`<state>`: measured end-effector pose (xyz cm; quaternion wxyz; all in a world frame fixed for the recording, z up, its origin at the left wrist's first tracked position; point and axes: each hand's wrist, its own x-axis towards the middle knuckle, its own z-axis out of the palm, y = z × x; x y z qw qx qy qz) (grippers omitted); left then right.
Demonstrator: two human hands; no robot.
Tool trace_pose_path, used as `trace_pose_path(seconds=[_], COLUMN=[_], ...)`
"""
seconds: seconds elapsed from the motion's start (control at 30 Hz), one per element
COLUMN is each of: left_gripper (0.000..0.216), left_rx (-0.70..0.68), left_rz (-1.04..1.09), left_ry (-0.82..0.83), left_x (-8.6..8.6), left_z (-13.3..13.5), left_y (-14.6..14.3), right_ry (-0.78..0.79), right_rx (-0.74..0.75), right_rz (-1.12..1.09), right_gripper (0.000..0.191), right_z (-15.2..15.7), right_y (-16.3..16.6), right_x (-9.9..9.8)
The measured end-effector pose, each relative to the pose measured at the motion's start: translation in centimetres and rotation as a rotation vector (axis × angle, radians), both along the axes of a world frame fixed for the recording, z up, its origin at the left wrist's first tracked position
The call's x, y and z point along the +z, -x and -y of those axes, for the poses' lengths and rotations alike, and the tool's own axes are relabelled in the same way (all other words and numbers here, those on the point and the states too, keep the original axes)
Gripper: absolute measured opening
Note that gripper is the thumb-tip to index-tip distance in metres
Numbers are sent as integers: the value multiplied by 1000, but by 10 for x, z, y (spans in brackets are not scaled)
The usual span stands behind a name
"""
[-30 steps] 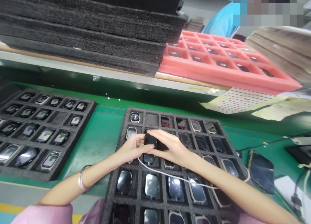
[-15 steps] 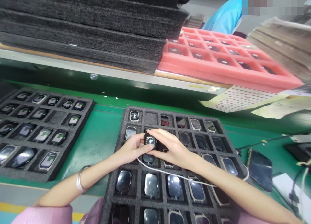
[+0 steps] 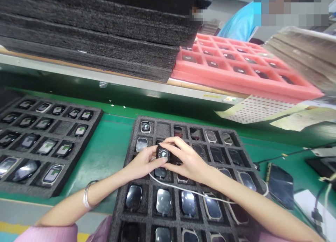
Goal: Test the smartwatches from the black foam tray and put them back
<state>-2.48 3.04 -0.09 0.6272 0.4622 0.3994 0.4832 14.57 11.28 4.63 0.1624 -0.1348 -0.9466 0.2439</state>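
Dark grey foam makes up a compartmented tray of smartwatches at far left, its right side slanting along a glossy green tabletop. Above, a tall stack of black foam sheets rests on a pale-edged shelf, which crosses behind the work area and bounds it at the back. A strip of green tabletop separates the left tray from a second dark grey foam tray, also holding watches; the person's left forearm, wearing a silver bracelet, reaches across that strip.

Over the second tray's upper left part, the left hand grips the left side of a black, rounded-square smartwatch, its thumb lying across the screen's lower edge. The watch sits between both hands, lit screen facing up towards the wearer. The right hand closes in from the other side, fingertips at the upper right edge and thumb near the lower right corner; the grip is narrow, pinched around the watch.

From below the left hand, a thin white cable curves rightward across the tray and under the right forearm; whether it joins the watch cannot be seen. Farther right, beyond the tray's edge, lies a dark, flat, phone-like slab.
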Motion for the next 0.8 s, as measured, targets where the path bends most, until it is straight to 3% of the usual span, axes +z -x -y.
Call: trace_pose_path(seconds=[0.5, 0.6, 0.67, 0.8], left_gripper=[28, 30, 32, 32], left_rx=[3, -3, -22, 1], left_rz=[-17, -37, -37, -53], left_ry=[25, 24, 37, 70], left_x=[-2, 1, 1, -4], left_z=[0, 1, 1, 0], left_y=[-1, -3, -4, -4], right_ry=[-51, 13, 29, -165], right_rx=[25, 27, -47, -169], right_rz=[9, -69, -119, 57], right_gripper=[42, 40, 39, 38], right_z=[0, -15, -32, -61], right_y=[-3, 0, 6, 21], right_x=[1, 9, 11, -1])
